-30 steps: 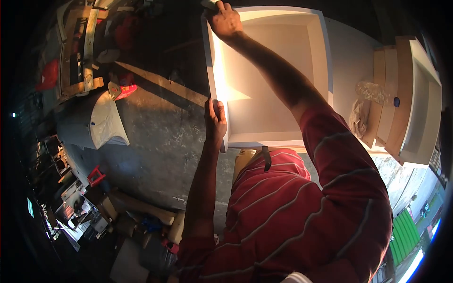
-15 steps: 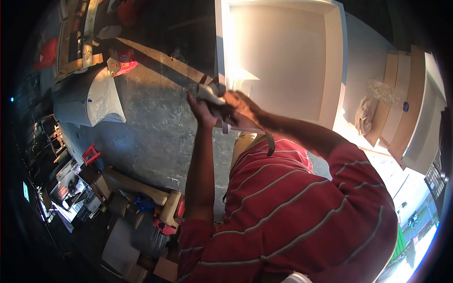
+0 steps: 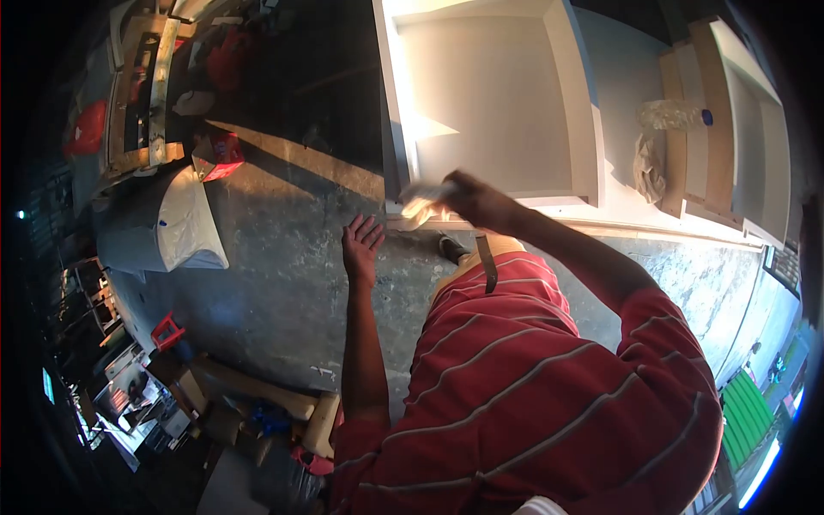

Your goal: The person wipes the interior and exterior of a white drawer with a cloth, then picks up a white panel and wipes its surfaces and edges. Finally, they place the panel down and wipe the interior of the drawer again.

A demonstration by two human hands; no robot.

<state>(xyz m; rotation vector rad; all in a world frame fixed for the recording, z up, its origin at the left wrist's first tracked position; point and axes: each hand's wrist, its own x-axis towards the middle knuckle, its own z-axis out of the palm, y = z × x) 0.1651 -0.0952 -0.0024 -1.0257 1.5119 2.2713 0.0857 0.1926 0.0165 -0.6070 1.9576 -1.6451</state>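
My left hand (image 3: 363, 249) is raised over the grey floor with its fingers spread and nothing in it. My right hand (image 3: 476, 202) is closed around a pale cloth-like item (image 3: 422, 206), blurred by motion, beside the lower left corner of a large white open box-like frame (image 3: 585, 112). The held item's exact shape cannot be made out. A dark strap (image 3: 487, 264) hangs at the waist of the red striped shirt.
A clear plastic bottle (image 3: 671, 115) and a crumpled bag (image 3: 648, 169) lie on boards at the right. A red box (image 3: 219, 156), a white-covered piece (image 3: 190, 227) and a small red stool (image 3: 167, 331) stand at the left.
My hands have come apart; the left is now empty and lower, while the right keeps the pale item. The white frame and boards have shifted leftward and up in view.
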